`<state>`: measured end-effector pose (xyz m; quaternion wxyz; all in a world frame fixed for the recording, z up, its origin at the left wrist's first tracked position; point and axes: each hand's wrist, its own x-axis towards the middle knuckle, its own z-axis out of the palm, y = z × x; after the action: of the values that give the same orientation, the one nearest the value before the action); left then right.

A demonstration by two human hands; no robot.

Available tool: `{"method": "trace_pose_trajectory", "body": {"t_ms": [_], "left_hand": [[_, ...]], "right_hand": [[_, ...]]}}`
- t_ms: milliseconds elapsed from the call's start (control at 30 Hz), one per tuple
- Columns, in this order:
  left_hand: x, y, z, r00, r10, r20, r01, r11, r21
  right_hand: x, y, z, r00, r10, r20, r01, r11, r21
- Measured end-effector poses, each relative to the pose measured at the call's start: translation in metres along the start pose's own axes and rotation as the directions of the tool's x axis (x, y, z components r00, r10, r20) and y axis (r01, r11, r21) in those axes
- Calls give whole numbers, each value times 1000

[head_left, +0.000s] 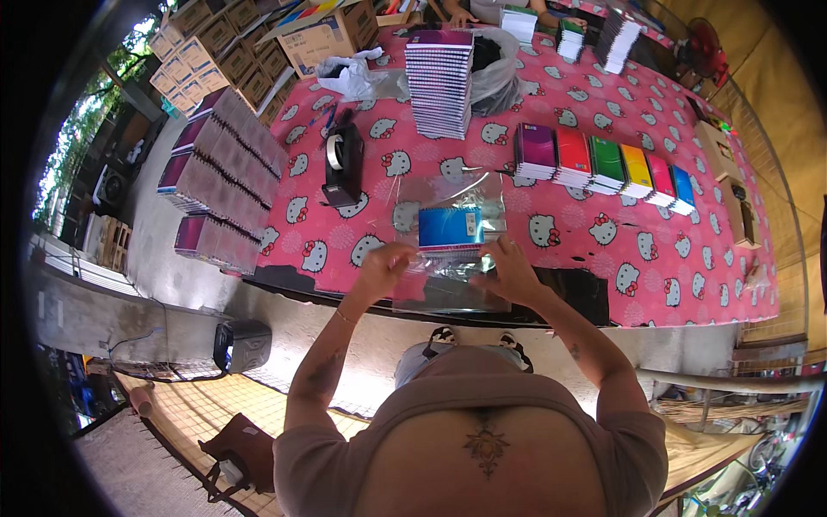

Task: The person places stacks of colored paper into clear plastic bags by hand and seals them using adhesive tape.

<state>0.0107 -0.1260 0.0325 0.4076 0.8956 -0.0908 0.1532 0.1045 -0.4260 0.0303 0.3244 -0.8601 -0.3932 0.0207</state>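
A small stack of spiral notebooks with a blue cover (450, 227) lies on a sheet of clear plastic film (457, 297) at the near edge of the table. Beside the stack's lower left corner, my left hand (384, 269) is closed, its fingertips pinching the film. My right hand (512, 270) is at the lower right corner, fingers bent over the film by the notebooks and thumb lower down. Left of the film stands a black tape dispenser (344, 168) with a roll on it.
A tall notebook stack (438, 84) rises behind the film. Purple notebook piles (220, 185) line the left edge; a row of coloured notebooks (606, 165) sits right. White plastic bags (349, 77), cartons (323, 39) and another person's hand (461, 15) are at the far side.
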Motion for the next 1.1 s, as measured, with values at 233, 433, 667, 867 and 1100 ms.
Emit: {"method": "trace_pose_trajectory", "body": {"t_ms": [233,433,667,867,1100], "left_hand": [[37,-56,9,856,-474,207,504,674,-540],[48,-67,29,655,-645,394,703,330,-630],[39,-63,31,700,-620,355,633,309,-710],[43,-56,14,729,-621,286,626,439,-644],[63,-83,13,723,-613,317,662,485,-571]], "right_hand": [[39,58,6,859,436,268,-443,371,816],[49,73,28,793,452,409,-500,97,861],[49,81,30,808,416,417,-513,148,846],[38,30,30,855,346,-387,-296,937,184],[25,-50,59,978,-113,-174,58,955,-292]]}}
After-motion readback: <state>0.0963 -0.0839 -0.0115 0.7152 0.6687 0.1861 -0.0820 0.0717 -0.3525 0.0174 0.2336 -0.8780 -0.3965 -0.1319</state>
